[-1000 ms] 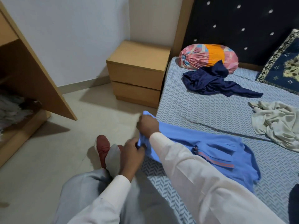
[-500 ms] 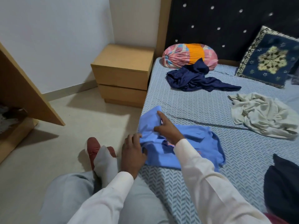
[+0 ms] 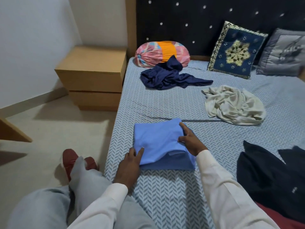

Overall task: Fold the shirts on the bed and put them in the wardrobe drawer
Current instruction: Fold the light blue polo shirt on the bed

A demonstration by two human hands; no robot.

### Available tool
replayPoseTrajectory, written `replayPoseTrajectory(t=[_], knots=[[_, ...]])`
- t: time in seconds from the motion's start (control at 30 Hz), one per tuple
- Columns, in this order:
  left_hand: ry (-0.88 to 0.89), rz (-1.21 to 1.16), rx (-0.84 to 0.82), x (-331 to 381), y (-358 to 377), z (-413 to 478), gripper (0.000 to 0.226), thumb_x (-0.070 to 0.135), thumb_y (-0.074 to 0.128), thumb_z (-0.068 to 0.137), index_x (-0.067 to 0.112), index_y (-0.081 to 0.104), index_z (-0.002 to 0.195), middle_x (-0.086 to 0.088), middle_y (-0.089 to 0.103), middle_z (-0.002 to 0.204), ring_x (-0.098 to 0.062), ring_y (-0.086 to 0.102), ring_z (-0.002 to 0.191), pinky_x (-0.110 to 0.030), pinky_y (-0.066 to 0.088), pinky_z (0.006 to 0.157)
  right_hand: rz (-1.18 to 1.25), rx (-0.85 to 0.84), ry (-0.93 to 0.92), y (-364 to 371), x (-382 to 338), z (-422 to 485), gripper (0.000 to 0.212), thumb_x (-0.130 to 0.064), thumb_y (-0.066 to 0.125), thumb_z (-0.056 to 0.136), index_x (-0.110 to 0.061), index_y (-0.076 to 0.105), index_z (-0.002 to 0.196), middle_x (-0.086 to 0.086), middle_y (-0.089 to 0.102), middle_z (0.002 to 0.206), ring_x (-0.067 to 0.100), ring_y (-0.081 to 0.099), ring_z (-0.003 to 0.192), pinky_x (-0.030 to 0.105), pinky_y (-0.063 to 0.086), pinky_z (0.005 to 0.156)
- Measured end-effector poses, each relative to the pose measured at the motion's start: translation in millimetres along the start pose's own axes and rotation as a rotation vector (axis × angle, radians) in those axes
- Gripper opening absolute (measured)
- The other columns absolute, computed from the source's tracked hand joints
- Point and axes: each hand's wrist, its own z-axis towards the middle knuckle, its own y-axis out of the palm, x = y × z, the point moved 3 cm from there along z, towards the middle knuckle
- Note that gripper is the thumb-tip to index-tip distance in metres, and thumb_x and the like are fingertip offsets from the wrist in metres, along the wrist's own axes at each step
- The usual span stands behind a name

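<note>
- Status: folded light-blue cotton shirt (image 3: pixel 158 142) lies flat on the blue herringbone-sheeted bed (image 3: pixel 165 195), close to the bed's left edge and directly in front of me.
- Left hand (image 3: pixel 132 161): fingers straight, tips resting on the shirt's near-left corner. Not clamping anything.
- Right hand (image 3: pixel 189 141): spread flat against the shirt's right edge, thumb on top, forefinger pointing at the far-right corner. Pressing, not pinching.
- Key relation: the bundle sits between the two hands, left hand at the near corner, right hand further up the opposite side. A scoop from both sides looks available with no reach change.
- Axis: bundle looks about as wide as deep, so I can't call a long axis. Stacked fold layers show along the near side.
- Wooden wardrobe panel (image 3: pixel 11 131) is off to the left across the floor, so the left hand is on the carry side.
- My read: this fold is done and lift-and-carry is next.
- Unfolded: crumpled navy shirt (image 3: pixel 171 76) and crumpled cream shirt (image 3: pixel 232 104), both well apart from the hands.
</note>
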Motion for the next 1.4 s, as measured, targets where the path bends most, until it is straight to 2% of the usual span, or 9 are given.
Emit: replayPoseTrajectory(t=[0.3, 0.5, 0.63, 0.8, 0.9, 1.03, 1.13, 1.23, 1.4], knots=[[0.171, 0.003, -0.105, 6, 13, -2, 0.077, 0.002, 0.071, 0.066, 0.022, 0.047, 0.136, -0.004, 0.037, 0.105, -0.031, 0.055, 0.067, -0.025, 0.032, 0.041, -0.009, 0.012, 0.024, -37, 25, -13, 0.079, 0.018, 0.046, 0.083, -0.026, 0.035, 0.148, 0.001, 0.054, 0.137, 0.024, 0.059, 0.113, 0.037, 0.052, 0.082], [0.145, 0.000, -0.089, 6, 11, -2, 0.073, 0.001, 0.056, 0.081, 0.023, 0.038, 0.148, -0.012, 0.041, 0.125, -0.036, 0.055, 0.095, -0.031, 0.037, 0.056, -0.293, -0.028, -0.018, -50, 37, -44, 0.081, 0.011, 0.068, 0.081, -0.032, 0.040, 0.144, -0.010, 0.035, 0.143, 0.016, 0.057, 0.111, 0.026, 0.055, 0.076], [0.162, 0.020, -0.131, 9, 13, -6, 0.067, 0.016, 0.053, 0.089, 0.025, 0.029, 0.151, -0.006, 0.036, 0.130, -0.027, 0.053, 0.095, -0.028, 0.036, 0.062, -0.689, 0.177, -0.137, -54, 40, -55, 0.062, 0.006, 0.067, 0.081, -0.017, 0.054, 0.136, 0.010, 0.042, 0.136, 0.011, 0.057, 0.085, 0.028, 0.050, 0.079], [0.255, 0.029, 0.027, 7, 9, 0, 0.066, 0.055, 0.045, 0.083, 0.020, 0.051, 0.138, -0.005, 0.050, 0.113, -0.026, 0.057, 0.090, -0.030, 0.046, 0.065, -0.843, 0.373, -0.198, -37, 36, -50, 0.044, -0.008, 0.063, 0.084, -0.013, 0.062, 0.128, 0.014, 0.054, 0.129, 0.035, 0.053, 0.113, 0.037, 0.044, 0.091], [0.321, 0.065, 0.121, 16, 9, 11, 0.066, 0.060, 0.043, 0.088, 0.017, 0.055, 0.136, -0.011, 0.057, 0.128, -0.033, 0.059, 0.110, -0.042, 0.052, 0.085, -1.000, 0.341, -0.238, -23, 30, -40, 0.043, -0.017, 0.059, 0.090, -0.014, 0.058, 0.133, 0.013, 0.057, 0.131, 0.037, 0.050, 0.116, 0.041, 0.042, 0.095], [0.257, 0.102, -0.083, 35, 14, 35, 0.095, 0.075, -0.010, 0.083, 0.018, 0.015, 0.156, -0.010, 0.008, 0.162, -0.031, 0.009, 0.150, -0.050, 0.015, 0.120, -1.167, 0.151, -0.274, -3, 21, -10, 0.028, -0.025, 0.050, 0.097, -0.006, 0.052, 0.117, 0.013, 0.055, 0.114, 0.036, 0.051, 0.109, 0.040, 0.039, 0.084], [0.138, 0.088, -0.182, 33, 25, 52, 0.118, 0.079, -0.038, 0.056, 0.022, -0.009, 0.155, -0.008, -0.017, 0.161, -0.026, -0.015, 0.149, -0.044, -0.009, 0.119, -1.274, 0.028, -0.160, 3, 28, 16, 0.051, -0.035, 0.039, 0.103, -0.003, 0.034, 0.142, 0.020, 0.035, 0.147, 0.034, 0.031, 0.138, 0.043, 0.032, 0.104], [0.079, 0.137, -0.182, 31, 31, 60, 0.120, 0.079, -0.040, 0.053, 0.022, -0.010, 0.155, -0.010, -0.017, 0.161, -0.025, -0.017, 0.149, -0.045, -0.012, 0.118, -1.308, -0.029, -0.091, 3, 33, 30, 0.062, -0.042, 0.031, 0.104, -0.010, 0.015, 0.155, 0.014, 0.010, 0.163, 0.029, 0.008, 0.151, 0.045, 0.018, 0.118], [0.010, 0.044, -0.005, 40, 23, 81, 0.097, 0.071, -0.005, 0.083, 0.013, 0.030, 0.152, -0.016, 0.014, 0.161, -0.030, 0.008, 0.150, -0.049, 0.000, 0.121, -1.387, 0.097, -0.127, 0, 11, 39, 0.076, -0.055, 0.014, 0.085, -0.013, 0.031, 0.145, 0.015, 0.029, 0.154, 0.031, 0.032, 0.139, 0.044, 0.022, 0.113]])
